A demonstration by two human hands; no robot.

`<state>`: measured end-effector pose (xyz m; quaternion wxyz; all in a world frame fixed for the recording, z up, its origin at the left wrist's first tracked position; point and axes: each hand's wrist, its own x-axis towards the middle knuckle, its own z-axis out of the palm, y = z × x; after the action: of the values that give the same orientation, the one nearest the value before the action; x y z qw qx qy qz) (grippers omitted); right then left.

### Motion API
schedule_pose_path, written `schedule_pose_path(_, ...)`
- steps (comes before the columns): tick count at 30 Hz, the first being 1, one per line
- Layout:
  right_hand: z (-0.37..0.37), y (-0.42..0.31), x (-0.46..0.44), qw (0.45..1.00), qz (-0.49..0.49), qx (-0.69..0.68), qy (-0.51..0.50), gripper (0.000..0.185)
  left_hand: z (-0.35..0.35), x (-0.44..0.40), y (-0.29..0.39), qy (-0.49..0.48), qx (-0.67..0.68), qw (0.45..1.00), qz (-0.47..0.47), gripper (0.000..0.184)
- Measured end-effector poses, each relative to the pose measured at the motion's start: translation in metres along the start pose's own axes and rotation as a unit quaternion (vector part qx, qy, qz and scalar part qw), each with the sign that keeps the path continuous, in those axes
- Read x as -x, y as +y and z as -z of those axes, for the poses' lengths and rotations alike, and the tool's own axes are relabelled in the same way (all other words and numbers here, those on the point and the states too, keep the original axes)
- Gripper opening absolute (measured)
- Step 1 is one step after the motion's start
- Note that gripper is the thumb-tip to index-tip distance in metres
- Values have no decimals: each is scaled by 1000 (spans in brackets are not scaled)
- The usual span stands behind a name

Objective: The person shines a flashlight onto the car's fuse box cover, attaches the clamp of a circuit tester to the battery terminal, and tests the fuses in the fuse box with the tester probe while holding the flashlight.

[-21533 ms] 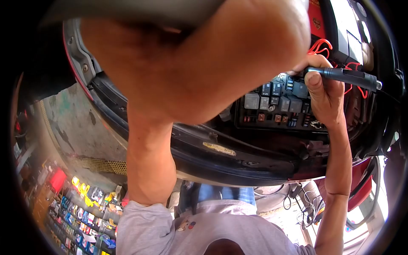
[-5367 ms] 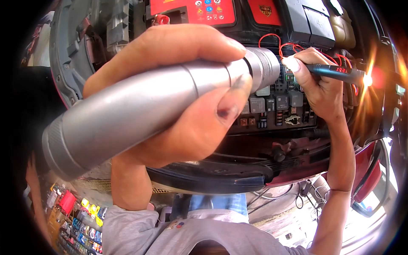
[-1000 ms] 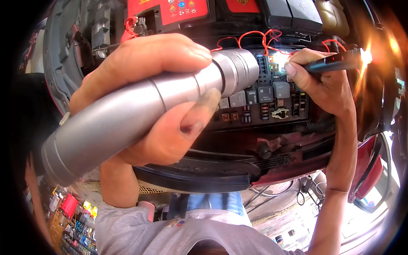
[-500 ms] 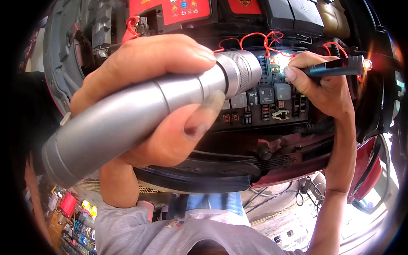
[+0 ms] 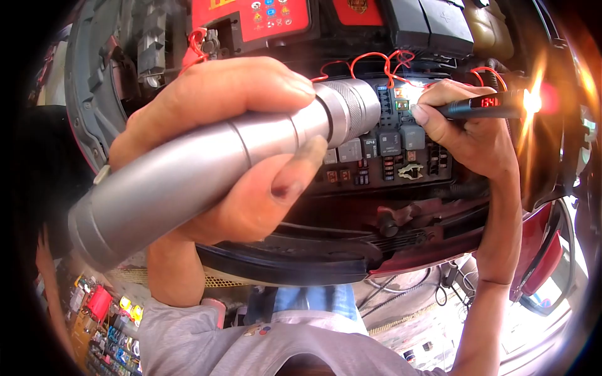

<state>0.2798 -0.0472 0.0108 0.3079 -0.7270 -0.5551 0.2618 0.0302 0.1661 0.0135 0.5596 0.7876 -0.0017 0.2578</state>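
My left hand (image 5: 241, 210) is wrapped round a silver flashlight (image 5: 182, 172) with a knurled head, which points right and lights the fuse box (image 5: 442, 178). My right hand (image 5: 476, 138) pinches a black pen-style circuit tester (image 5: 461, 109). Red digits glow in the tester's display, and its outer end shines bright orange. The tester's tip is hidden behind my fingers, beside several small fuses (image 5: 402, 105) in the glare; I cannot tell whether it touches one. Grey relays (image 5: 412, 136) sit below that spot. A pale plastic clip (image 5: 411, 172) lies among the lower fuses.
A car battery with a red label (image 5: 269, 19) is at the top. Thin red wires (image 5: 370, 55) loop behind the fuse box. Beside the battery is a black cover (image 5: 433, 25). The car's front edge (image 5: 301, 266) runs before my body; cables (image 5: 401, 288) lie on the ground.
The tester has turned so its display faces me, and red digits now show. Its end light flares brighter. The view has shifted slightly; both hands keep their grips.
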Motion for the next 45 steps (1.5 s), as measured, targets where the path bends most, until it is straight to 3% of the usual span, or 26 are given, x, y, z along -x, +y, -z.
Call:
schedule_pose_path(3, 1, -1, 1, 1000, 2, 7, 24, 21, 0, -1, -1, 11, -4, 1000, -3, 49)
schedule_pose_path(5, 13, 0, 4, 999, -40, 8, -36, 13, -1, 0, -3, 21, -4, 1000, -5, 49)
schedule_pose_path(9, 14, 1, 3, 997, -75, -16, -19, 17, -3, 1, -5, 30, 1, 1000, -9, 50)
schedule_pose_path(14, 19, 11, 3, 994, -73, -79, 12, 21, -1, 1, -4, 15, 13, 1000, -4, 50)
schedule_pose_path(17, 21, 9, 4, 993, -21, -111, 44, 20, -1, 4, 0, 8, 21, 1000, 3, 48)
schedule_pose_path(21, 29, 6, 12, 983, -6, -183, 15, 19, -3, 6, 1, 0, 29, 1000, 8, 46)
schedule_pose_path(26, 46, -10, 39, 978, -43, -201, 20, 21, -5, 5, 2, -18, 48, 998, 31, 44)
schedule_pose_path(30, 42, -8, 66, 962, -7, -259, 86, 26, -10, 1, 4, -33, 49, 998, 27, 40)
schedule_pose_path(33, 16, 1, 79, 933, -78, -337, 102, 28, -13, -3, 4, -65, 24, 998, -6, 34)
schedule_pose_path(34, 15, -4, 78, 982, -3, -176, 75, 26, -13, -4, 2, -78, 14, 997, -19, 33)
schedule_pose_path(36, 6, -12, 65, 978, 31, -192, 77, 23, -12, -3, 0, -92, 3, 995, -31, 31)
schedule_pose_path(39, -12, -13, 65, 988, -34, -146, 35, 17, -9, 7, -8, -94, 19, 995, -17, 30)
schedule_pose_path(43, -20, -10, 62, 998, 35, -41, 15, 13, 5, 9, -14, -91, 50, 995, -5, 30)
schedule_pose_path(45, -21, -14, 61, 999, 21, -29, 26, 11, 9, 6, -14, -105, 78, 991, -7, 31)
